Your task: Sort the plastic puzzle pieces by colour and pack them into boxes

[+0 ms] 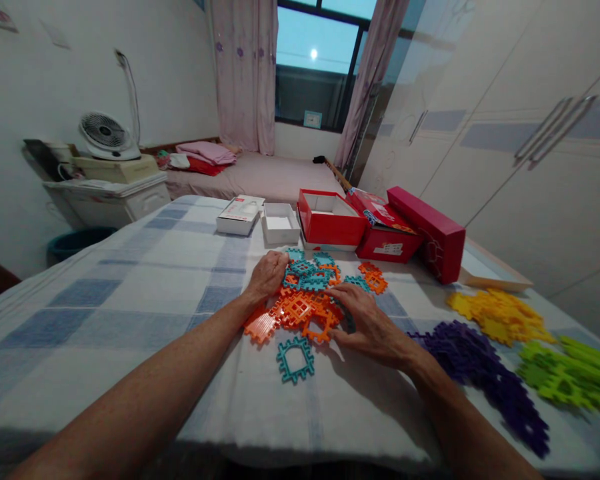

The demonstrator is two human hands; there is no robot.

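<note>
A mixed heap of notched plastic building tiles lies on the cloth between my hands: orange tiles [297,308] at the front, teal tiles [307,272] behind them. My left hand [269,275] rests against the heap's left side, fingers extended and close together. On the right, my right hand [360,319] curves around the orange tiles with thumb and fingers apart, touching the heap's edge. One teal frame tile [295,360] lies alone nearer to me. A few orange tiles [373,277] sit beyond my right hand. What lies beneath the right palm is hidden.
Sorted piles of purple tiles [473,367], yellow tiles [497,315] and green tiles [573,377] lie on the right. At the back stand a white box [240,217], an open white tray [281,233], an open red box [333,230] and a long red box [427,233].
</note>
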